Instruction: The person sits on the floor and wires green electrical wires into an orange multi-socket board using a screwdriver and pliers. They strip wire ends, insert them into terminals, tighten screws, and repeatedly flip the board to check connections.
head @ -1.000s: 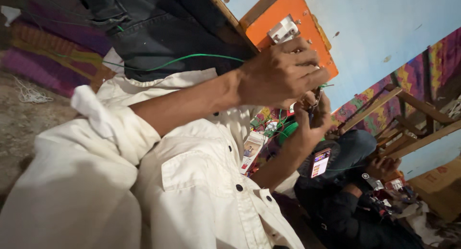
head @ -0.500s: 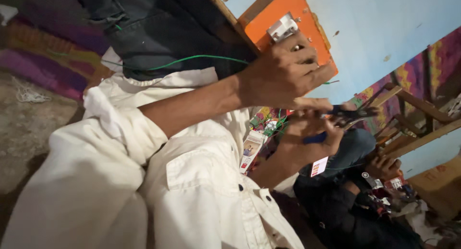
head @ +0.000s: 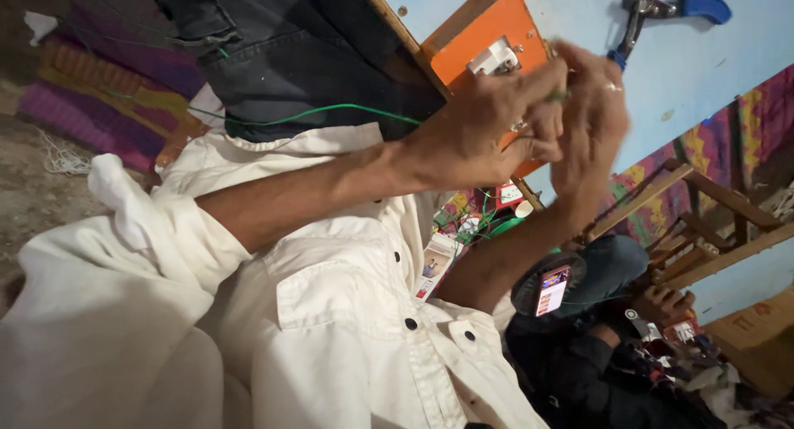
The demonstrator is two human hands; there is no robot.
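In the lower half of the frame a white button-front cotton shirt (head: 331, 330) fills the foreground, and its rolled sleeve and the bare forearm stretch across the middle, hiding much of what lies behind. Upper left shows a dark denim garment (head: 273, 48) and a purple and yellow patterned cloth (head: 91, 98) on the floor. At lower right another person in dark clothes (head: 595, 371) sits low, with brown wooden chair frames (head: 695, 222) beyond. The orange box with a white switch fitting on its face (head: 488, 40) stands in the upper centre against a pale blue wall (head: 711, 73); its lower edge is covered by the hands. A thin green wire (head: 331, 110) runs from the left toward it, one strand in clear view. The left hand (head: 480, 131) has its grip closed together at the box's lower corner, seemingly pinching something small and green. The right hand (head: 591, 119) is blurred just beside it, touching it; whether its grip is closed cannot be told. A pair of blue-handled pliers (head: 662, 7) shows at the upper right. Two hands, one box, one pair of pliers.
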